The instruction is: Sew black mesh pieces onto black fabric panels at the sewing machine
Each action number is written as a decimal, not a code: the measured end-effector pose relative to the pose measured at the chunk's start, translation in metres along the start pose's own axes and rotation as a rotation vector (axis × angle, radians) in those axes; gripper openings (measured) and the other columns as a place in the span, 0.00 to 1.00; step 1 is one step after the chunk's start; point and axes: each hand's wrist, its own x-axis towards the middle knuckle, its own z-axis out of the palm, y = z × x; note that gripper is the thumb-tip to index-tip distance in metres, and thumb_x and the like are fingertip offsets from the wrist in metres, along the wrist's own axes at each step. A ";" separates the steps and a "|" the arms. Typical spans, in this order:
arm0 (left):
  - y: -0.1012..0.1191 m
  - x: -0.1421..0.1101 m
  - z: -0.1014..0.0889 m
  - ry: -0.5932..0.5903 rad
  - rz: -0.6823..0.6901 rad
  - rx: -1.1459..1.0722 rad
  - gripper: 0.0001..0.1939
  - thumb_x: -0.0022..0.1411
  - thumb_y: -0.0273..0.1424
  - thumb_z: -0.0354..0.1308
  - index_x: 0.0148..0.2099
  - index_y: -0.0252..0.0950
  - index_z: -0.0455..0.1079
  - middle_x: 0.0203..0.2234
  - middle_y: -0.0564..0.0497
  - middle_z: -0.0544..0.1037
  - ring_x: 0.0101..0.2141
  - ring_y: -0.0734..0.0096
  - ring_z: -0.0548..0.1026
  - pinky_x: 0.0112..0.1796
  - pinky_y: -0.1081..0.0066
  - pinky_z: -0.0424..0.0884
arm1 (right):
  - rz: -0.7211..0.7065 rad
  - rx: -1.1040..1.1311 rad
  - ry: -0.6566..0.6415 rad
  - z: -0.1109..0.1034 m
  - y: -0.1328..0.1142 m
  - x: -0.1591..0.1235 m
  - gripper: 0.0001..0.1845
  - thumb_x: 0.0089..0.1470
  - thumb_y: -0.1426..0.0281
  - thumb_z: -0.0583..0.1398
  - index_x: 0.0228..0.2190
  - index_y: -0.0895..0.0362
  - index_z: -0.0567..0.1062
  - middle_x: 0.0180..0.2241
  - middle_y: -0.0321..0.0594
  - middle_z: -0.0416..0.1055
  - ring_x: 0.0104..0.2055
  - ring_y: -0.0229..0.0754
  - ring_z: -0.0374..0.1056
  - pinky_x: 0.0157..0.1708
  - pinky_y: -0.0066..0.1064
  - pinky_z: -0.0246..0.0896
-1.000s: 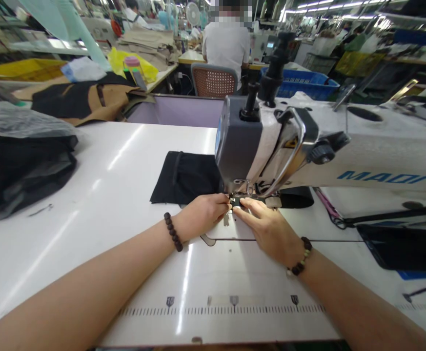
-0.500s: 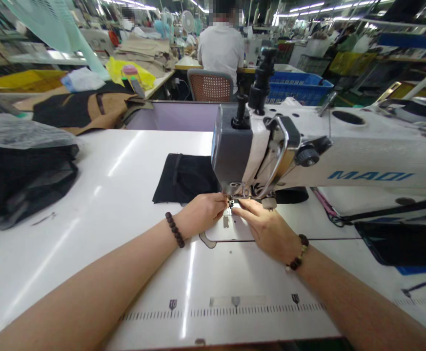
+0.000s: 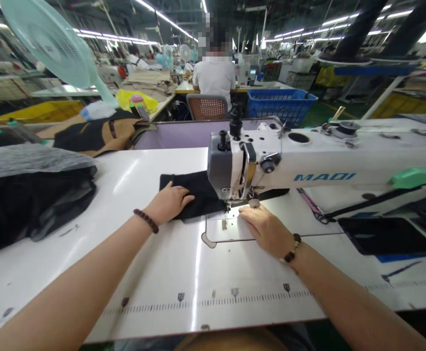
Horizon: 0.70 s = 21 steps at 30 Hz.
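Note:
A black fabric piece [image 3: 201, 195] lies on the white sewing table [image 3: 154, 282], running under the head of the sewing machine [image 3: 318, 156]. My left hand [image 3: 171, 201] rests flat on the fabric's left part, fingers spread. To the right of the presser foot [image 3: 229, 207], my right hand [image 3: 266, 226] lies low over the metal plate [image 3: 231, 231] with its fingers stretched forward. The fingertips of that hand are partly hidden by the machine, so I cannot tell whether they touch the fabric. More black fabric [image 3: 276, 192] shows behind the machine head.
Dark material under translucent plastic [image 3: 33, 195] lies at the left. A black tablet-like slab [image 3: 384, 236] and pink-handled scissors [image 3: 313, 207] are on the right. Behind the table stand a blue basket [image 3: 280, 105] and a seated person [image 3: 214, 78]. A green fan [image 3: 51, 48] is upper left.
My left hand has moved left from beside the needle onto the fabric and opened flat. The fabric has shifted and turned slightly. My right hand stays near the presser foot. The view has tilted up.

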 end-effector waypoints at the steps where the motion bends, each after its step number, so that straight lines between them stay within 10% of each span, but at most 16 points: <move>1: 0.009 -0.018 -0.004 -0.034 -0.006 0.045 0.21 0.64 0.40 0.42 0.44 0.28 0.69 0.36 0.42 0.75 0.40 0.59 0.72 0.49 0.54 0.60 | 0.003 0.004 -0.047 -0.008 -0.007 -0.007 0.09 0.54 0.81 0.51 0.33 0.61 0.70 0.33 0.41 0.71 0.37 0.41 0.66 0.53 0.44 0.50; 5: 0.073 -0.098 -0.010 -0.126 0.029 0.094 0.27 0.57 0.39 0.52 0.56 0.29 0.59 0.40 0.39 0.72 0.37 0.57 0.73 0.34 0.63 0.71 | -0.043 0.014 -0.264 -0.029 -0.047 -0.041 0.09 0.48 0.68 0.64 0.24 0.58 0.69 0.25 0.34 0.68 0.31 0.40 0.65 0.52 0.48 0.51; 8: 0.109 -0.127 -0.002 -0.082 0.148 0.040 0.31 0.53 0.21 0.49 0.60 0.35 0.50 0.47 0.41 0.67 0.38 0.64 0.72 0.34 0.69 0.72 | -0.110 -0.017 -0.165 -0.019 -0.071 -0.064 0.17 0.38 0.62 0.69 0.23 0.57 0.68 0.26 0.35 0.68 0.31 0.44 0.64 0.46 0.46 0.59; 15: 0.125 -0.097 0.004 0.128 0.227 0.044 0.23 0.58 0.19 0.44 0.56 0.37 0.57 0.52 0.40 0.62 0.48 0.56 0.66 0.45 0.55 0.67 | -0.113 -0.027 0.332 0.014 -0.081 -0.092 0.16 0.62 0.71 0.45 0.34 0.62 0.71 0.35 0.48 0.71 0.35 0.43 0.68 0.32 0.32 0.67; 21: 0.131 -0.086 0.009 0.106 0.371 -0.116 0.12 0.59 0.20 0.47 0.44 0.28 0.66 0.42 0.44 0.73 0.42 0.66 0.71 0.45 0.66 0.69 | -0.099 0.000 0.315 0.017 -0.081 -0.095 0.17 0.62 0.72 0.43 0.41 0.63 0.70 0.41 0.49 0.70 0.43 0.42 0.67 0.38 0.29 0.68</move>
